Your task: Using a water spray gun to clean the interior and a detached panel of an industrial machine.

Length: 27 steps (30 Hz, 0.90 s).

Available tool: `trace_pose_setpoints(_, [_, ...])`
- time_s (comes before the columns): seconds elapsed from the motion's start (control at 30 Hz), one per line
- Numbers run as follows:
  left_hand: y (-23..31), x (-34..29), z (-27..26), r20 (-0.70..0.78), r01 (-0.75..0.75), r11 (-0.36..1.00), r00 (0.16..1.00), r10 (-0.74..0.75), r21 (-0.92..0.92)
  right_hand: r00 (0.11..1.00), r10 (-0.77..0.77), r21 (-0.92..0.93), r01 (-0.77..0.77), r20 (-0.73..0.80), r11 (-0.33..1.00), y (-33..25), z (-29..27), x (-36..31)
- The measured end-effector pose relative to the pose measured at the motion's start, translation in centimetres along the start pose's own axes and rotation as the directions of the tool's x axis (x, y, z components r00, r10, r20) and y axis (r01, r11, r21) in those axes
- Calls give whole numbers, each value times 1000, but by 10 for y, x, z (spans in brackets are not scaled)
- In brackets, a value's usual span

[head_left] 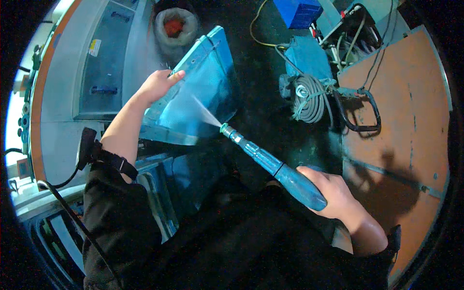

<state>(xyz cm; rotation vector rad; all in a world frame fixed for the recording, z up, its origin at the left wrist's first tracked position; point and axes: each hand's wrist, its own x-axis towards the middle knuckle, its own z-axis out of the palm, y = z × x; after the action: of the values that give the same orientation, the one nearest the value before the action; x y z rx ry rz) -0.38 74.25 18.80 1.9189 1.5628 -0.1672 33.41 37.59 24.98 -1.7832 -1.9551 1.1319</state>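
A person in black sleeves uses two bare hands. The right hand (331, 191) is wrapped around the fat back end of a long blue spray tool (263, 157). The tool slants up and to the left, and its thin tip comes near a light blue panel (220, 63). A white spray (207, 112) shoots out of the tip and fans out on the panel.

The left hand (162, 87) pinches the panel by its left edge. The thumb lies on the front, and the other fingers are mostly hidden, so you cannot tell just how they bend. The panel leans at a tilt, in front of the person and a bit to the left. A black strap (118, 163) goes around the left arm.

Past the panel is a round bin (192, 36) with a pale bag and something orange inside. A grey cabinet (104, 89) is on the left. On the right, a big loop of grey hose (316, 106) hangs by a blue machine (309, 54). Next to it is a large brown board (396, 135), and a blue box (298, 13) sits farther back.
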Motion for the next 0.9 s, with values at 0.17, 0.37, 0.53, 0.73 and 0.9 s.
trace_pose_setpoints(0.17, [-13,0,30,-118,67,901,985,-129,-429,998,57,109,-58,4,992,9,-21,-18])
trace_pose_setpoints(0.37, [-38,-22,50,-72,85,524,959,-272,-848,989,11,100,-26,150,995,16,-28,-16])
trace_pose_setpoints(0.53, [-66,-54,71,30,111,307,966,-256,-945,978,-42,72,28,205,997,12,-21,0])
trace_pose_setpoints(0.73, [-91,-69,72,189,196,13,957,-219,-980,975,-107,50,100,194,994,9,-13,20])
trace_pose_setpoints(0.9, [-83,-76,78,-38,77,322,940,-339,-944,988,-83,29,80,128,996,-1,-6,55])
